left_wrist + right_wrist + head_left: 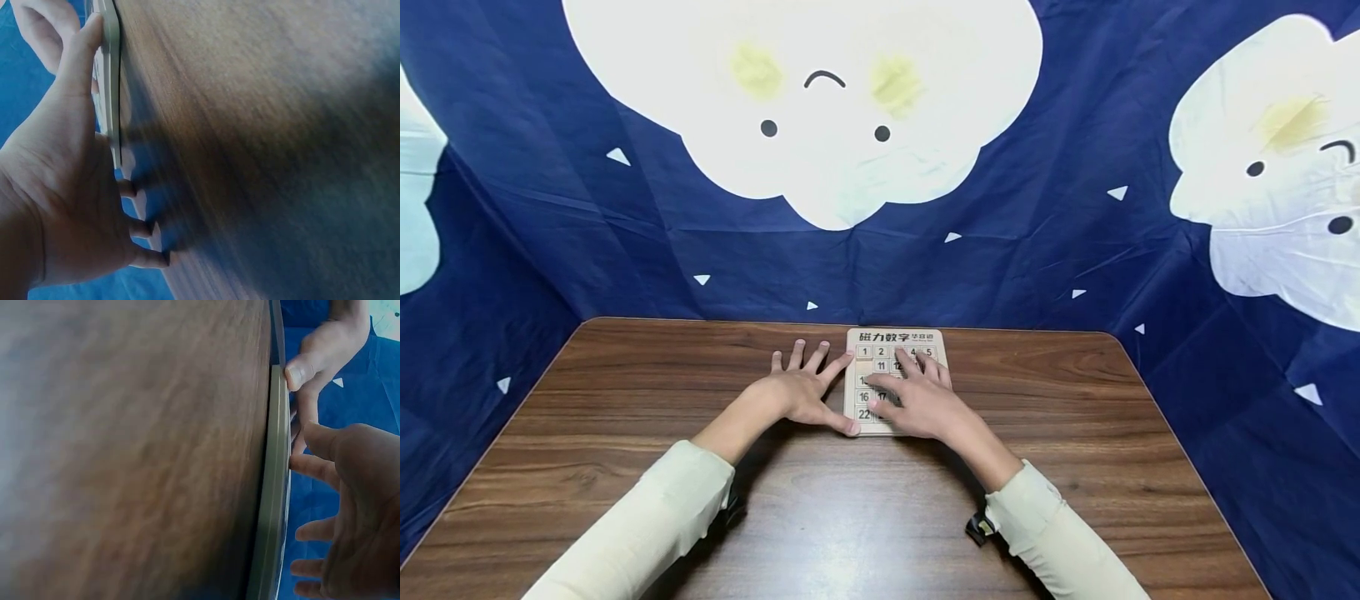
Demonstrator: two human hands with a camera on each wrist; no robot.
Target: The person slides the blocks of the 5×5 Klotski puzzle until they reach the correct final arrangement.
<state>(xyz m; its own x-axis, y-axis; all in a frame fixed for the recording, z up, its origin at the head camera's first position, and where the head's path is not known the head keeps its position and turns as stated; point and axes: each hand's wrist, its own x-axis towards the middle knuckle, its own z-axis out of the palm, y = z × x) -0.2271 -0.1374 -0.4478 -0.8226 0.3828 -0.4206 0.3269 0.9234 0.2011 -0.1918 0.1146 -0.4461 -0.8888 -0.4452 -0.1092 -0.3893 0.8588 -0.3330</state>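
A light wooden number sliding puzzle point(850, 387) lies flat near the table's far edge, with Chinese lettering along its top and rows of numbered tiles. A bare wood-coloured slot shows in the left column, second row. My left hand point(797, 392) is spread beside it, thumb on the lower left corner and index fingertip at the upper left edge; its other fingers reach onto the table. Over the board, my right hand point(925, 407) covers many tiles, its index fingertip on a left-column tile below the slot. In the right wrist view that fingertip meets the board's face point(275, 481).
The brown wood-grain table point(850, 517) extends around the board, with a shiny reflection in front. A dark blue cloth point(910, 267) with white clouds hangs behind and at both sides. Dark devices sit under both cuffs, one by the right sleeve point(1037, 517).
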